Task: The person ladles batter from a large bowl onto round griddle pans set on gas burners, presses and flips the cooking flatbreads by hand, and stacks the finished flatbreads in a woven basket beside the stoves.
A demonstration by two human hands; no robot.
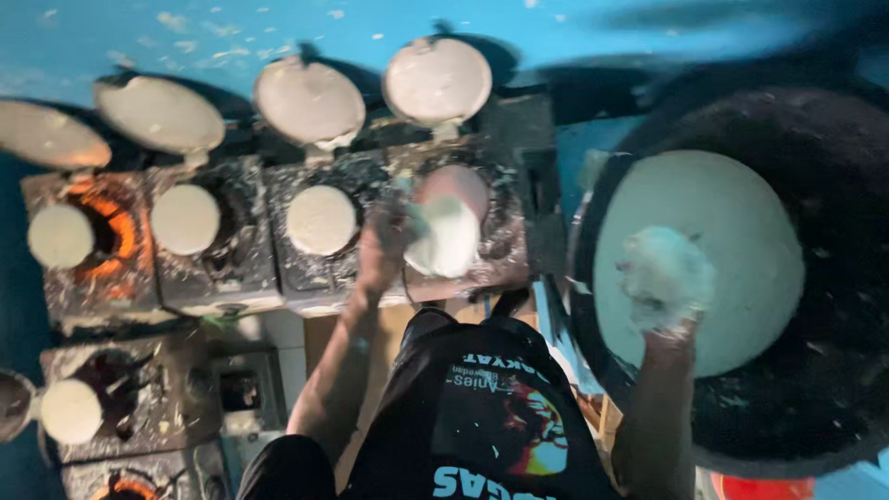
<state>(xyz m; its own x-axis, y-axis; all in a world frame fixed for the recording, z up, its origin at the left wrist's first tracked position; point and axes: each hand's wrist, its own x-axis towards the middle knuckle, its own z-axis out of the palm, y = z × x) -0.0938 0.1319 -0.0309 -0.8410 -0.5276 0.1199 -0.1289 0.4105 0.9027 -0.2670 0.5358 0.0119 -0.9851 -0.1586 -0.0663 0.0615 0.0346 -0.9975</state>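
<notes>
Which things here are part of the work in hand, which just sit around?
In use:
- left hand at the white dough piece over the rightmost small round griddle
- right hand, batter-coated, in the big dark bowl of white batter

Idle:
- raised round lids
- glowing burner
- blue wall

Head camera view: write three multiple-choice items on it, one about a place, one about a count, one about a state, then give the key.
1. Where is the right hand?
A. Over the white batter in the big dark basin
B. On a raised lid
C. At the person's side

2. How many round lids stand raised behind the top row of burners?
A. Two
B. Four
C. Seven

3. What state is the far-left burner of the top row in?
A. Glowing orange
C. Covered by a shut lid
B. Dark and cold

Key: 1 A, the batter-coated hand hangs over the basin; 2 B, four pale lids show, one cut by the left edge; 3 A, an orange glow rings its white round.
</notes>
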